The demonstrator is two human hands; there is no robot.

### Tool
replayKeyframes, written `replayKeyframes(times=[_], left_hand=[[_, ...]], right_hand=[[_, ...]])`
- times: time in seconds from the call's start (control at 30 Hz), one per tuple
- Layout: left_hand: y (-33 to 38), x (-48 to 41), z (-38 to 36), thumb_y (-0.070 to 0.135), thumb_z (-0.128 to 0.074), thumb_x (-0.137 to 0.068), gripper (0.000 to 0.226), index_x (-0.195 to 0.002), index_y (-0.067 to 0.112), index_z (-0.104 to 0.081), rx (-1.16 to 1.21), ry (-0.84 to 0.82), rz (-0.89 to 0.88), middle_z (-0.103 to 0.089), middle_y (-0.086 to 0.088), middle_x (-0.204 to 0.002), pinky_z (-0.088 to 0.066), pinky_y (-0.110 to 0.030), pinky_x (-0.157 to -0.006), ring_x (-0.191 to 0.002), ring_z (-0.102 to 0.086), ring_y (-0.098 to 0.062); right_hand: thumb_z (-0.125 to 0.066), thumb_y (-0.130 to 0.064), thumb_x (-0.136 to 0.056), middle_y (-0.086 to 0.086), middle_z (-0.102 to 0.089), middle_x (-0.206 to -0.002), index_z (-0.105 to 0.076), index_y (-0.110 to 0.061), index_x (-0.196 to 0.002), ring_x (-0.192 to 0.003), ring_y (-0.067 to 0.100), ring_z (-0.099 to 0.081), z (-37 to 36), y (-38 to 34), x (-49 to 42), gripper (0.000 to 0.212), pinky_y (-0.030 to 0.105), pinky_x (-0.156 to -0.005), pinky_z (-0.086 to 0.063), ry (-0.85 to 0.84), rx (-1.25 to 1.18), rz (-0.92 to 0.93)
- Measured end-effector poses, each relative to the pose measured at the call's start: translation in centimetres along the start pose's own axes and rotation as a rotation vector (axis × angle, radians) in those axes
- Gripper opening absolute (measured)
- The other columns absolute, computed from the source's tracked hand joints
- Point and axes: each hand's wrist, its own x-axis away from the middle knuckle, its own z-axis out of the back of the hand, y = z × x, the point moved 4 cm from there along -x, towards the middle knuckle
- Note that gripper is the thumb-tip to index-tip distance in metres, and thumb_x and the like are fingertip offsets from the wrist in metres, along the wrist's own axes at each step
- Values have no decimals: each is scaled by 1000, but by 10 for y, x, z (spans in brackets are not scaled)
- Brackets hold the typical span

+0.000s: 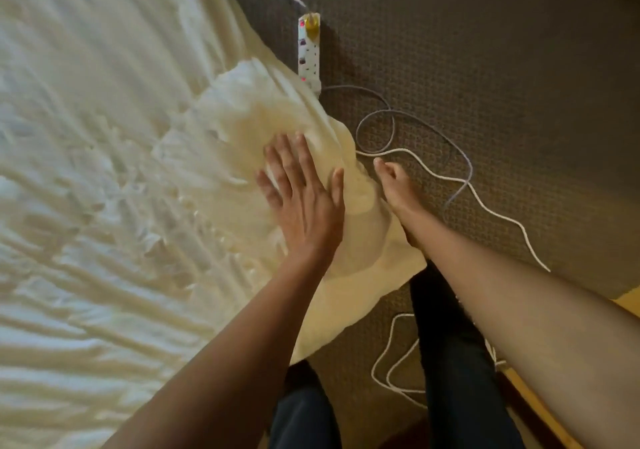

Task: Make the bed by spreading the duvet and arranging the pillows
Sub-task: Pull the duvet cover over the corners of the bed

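A cream duvet [104,178] lies wrinkled over the bed and fills the left of the view. Its corner [349,275] hangs off the bed's side onto the carpet. My left hand [304,203] presses flat on the bunched duvet near that corner, fingers straight and spread. My right hand [396,189] is at the duvet's hanging edge just right of the left hand, with curled fingers and the thumb gripping the fabric there. No pillow is in view.
A brown carpet [502,85] runs along the bed's right side. A white power strip [309,54] lies on it by the bed, with grey and white cables [460,178] looping across the floor. My legs in dark trousers [453,362] stand beside the bed.
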Motion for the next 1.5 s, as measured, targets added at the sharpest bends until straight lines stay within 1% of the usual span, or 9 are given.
replayKeyframes(times=[0.23, 0.37, 0.47, 0.73, 1.0, 1.17, 1.3, 1.43, 1.5], left_hand=[[2, -2, -16, 55, -36, -100, 73, -158, 13, -18, -46, 165, 65, -11, -10, -165, -11, -54, -122, -153, -5, -27], [5, -2, -16, 53, -39, -100, 71, -156, 13, -24, -88, 204, 76, -18, -10, -164, -14, -54, -121, -152, -12, -28], [10, -2, -16, 49, -42, -101, 70, -157, 12, -22, -132, 181, 86, -15, -10, -164, -16, -55, -121, -153, -10, -27], [6, -17, 3, 50, -38, -101, 72, -158, 13, -13, -151, 148, 89, -6, -11, -166, -12, -57, -120, -153, -4, -29], [-26, -107, 45, 56, -29, -101, 73, -159, 15, -10, -130, 186, 171, -1, -8, -166, -8, -54, -122, -153, 0, -27], [-48, -172, 50, 57, -24, -101, 73, -159, 17, -7, -143, 182, 220, 0, -8, -166, -5, -54, -122, -153, 2, -27], [-50, -195, 33, 58, -21, -100, 73, -159, 18, -5, -184, 129, 276, 2, -7, -166, -6, -56, -121, -153, 4, -27], [-43, -197, 31, 56, -25, -102, 71, -159, 19, -3, -186, 133, 309, 3, -6, -166, -6, -56, -121, -153, 4, -28], [-34, -206, 31, 57, -28, -102, 73, -159, 19, -1, -201, 112, 250, 5, -7, -166, -6, -57, -121, -153, 4, -29]], right_hand=[[-53, -56, -95, -7, -73, -99, -73, -23, -106, -93, 5, -67, -33, 14, -47, 40, 28, -88, -52, -401, -89, -21], [-54, -66, -88, -2, -68, -67, -68, -14, -72, -69, 14, -66, -6, 36, -45, 56, 30, -62, -49, -186, 191, 109], [-39, -83, -82, 11, -70, -83, -68, -14, -85, -84, 33, -65, 7, 43, -61, 74, 41, -74, -52, -89, 493, 94], [-51, -34, -100, 13, -47, -143, -51, -15, -138, -132, 32, -45, -27, -32, -79, 42, 42, -110, -36, -198, 546, 21], [-41, -54, -101, 5, -63, -125, -62, -18, -125, -112, 23, -57, -63, -155, -92, 48, 31, -87, -40, -289, 282, 140], [-43, -63, -96, 1, -67, -124, -64, -18, -127, -110, 15, -63, -102, -189, -119, 59, 30, -96, -48, -497, 44, 68], [-53, -62, -92, 7, -72, -110, -71, -17, -102, -103, 23, -68, -125, -206, -140, 49, 43, -97, -53, -643, 112, -3], [-62, -57, -89, 5, -73, -86, -70, -13, -87, -87, 27, -69, -91, -218, -162, 45, 42, -77, -55, -296, 193, 311], [-52, -68, -88, 6, -72, -90, -69, -17, -95, -92, 30, -66, -77, -207, -167, 55, 39, -79, -52, -157, 312, 257]])
